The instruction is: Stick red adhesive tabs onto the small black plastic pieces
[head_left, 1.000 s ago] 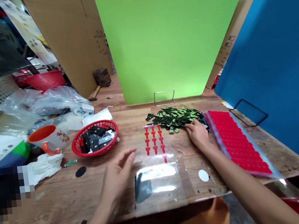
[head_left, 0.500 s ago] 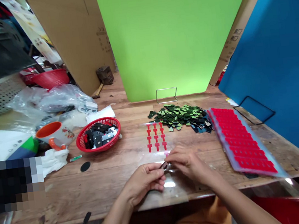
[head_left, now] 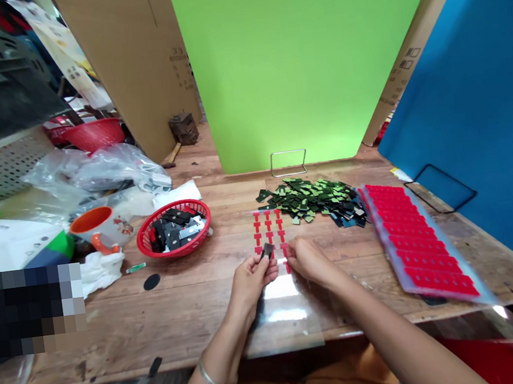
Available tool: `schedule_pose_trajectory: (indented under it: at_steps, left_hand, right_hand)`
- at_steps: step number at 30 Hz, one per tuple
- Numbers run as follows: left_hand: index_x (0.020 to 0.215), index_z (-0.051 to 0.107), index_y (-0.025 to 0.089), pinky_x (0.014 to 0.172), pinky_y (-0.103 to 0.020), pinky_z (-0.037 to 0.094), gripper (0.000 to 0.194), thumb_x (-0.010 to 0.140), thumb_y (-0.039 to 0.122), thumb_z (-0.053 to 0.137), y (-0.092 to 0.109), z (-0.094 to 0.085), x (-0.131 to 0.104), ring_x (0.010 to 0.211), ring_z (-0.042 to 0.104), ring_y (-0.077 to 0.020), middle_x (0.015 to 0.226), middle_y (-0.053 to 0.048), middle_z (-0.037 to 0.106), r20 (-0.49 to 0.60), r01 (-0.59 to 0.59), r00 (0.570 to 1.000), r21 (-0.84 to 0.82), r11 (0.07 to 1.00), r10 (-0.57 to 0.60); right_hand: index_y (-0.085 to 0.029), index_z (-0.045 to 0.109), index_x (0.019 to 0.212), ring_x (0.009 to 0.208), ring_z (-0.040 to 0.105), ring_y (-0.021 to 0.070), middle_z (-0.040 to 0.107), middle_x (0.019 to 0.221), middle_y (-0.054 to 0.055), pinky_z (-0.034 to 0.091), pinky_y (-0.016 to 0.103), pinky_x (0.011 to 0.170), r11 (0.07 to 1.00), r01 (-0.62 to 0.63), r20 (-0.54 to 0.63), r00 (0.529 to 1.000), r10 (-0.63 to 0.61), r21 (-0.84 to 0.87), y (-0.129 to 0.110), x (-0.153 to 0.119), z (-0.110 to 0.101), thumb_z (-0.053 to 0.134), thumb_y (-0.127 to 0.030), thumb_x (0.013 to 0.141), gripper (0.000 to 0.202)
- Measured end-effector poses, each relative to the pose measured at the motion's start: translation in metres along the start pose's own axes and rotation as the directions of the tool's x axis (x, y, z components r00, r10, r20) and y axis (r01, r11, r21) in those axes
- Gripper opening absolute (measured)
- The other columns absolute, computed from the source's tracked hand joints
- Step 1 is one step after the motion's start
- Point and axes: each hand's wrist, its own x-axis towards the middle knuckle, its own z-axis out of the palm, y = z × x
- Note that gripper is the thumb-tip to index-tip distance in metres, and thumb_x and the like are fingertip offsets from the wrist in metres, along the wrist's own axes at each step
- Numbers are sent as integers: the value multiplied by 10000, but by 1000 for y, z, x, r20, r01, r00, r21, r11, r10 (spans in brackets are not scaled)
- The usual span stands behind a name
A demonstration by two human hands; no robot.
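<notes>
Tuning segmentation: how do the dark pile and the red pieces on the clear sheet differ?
Color: the dark pile is blackish with green patches; the red pieces are bright red.
Layout: the dark pile is heaped, overlapping; the red pieces sit spaced in columns on the clear sheet.
Both: many small parts.

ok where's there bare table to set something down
The wooden table is bare between the red basket and the rows of red pieces, and in front of the black disc. A mostly bare strip lies between the right hand and the sheet of red pieces. It's crowded around the mug and at the dark pile.
</notes>
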Motion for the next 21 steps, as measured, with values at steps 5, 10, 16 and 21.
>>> schedule_pose_trajectory:
  at_steps: [5,10,16,21]
  left_hand:
    - [755,596,98,668,-216,554,54,796,129,612,-1,3,2,660,669,-120,748,-86,695,-22,3,1000,-9,1000,-3]
    - [817,607,85,643,-206,551,32,803,85,578,1,4,2,659,670,-126,757,-104,699,-8,27,1000,-4,1000,-27]
    - [829,602,87,650,-211,555,90,826,49,521,1,4,8,646,670,-119,763,-95,696,-16,53,998,-3,999,-53]
    - [813,582,94,680,-241,559,68,831,60,525,-1,2,9,666,674,-127,794,-107,694,-16,58,998,-14,998,-58]
  right_hand:
    - [-147,620,754,617,514,143,596,760,77,297,235,544,998,-26,-32,999,24,-53,-6,-5,3,543,-75,702,117]
    - [-141,649,737,664,547,159,613,798,104,290,256,547,986,-63,-66,996,54,-157,-19,-16,7,491,-109,780,168]
    - [-133,627,812,741,561,185,608,871,111,328,261,610,980,-111,-55,993,103,-167,-20,-13,11,488,-75,748,163]
    - [-152,557,765,785,525,189,569,838,87,360,258,677,999,-36,-118,992,33,-21,-8,-15,12,513,-99,700,94]
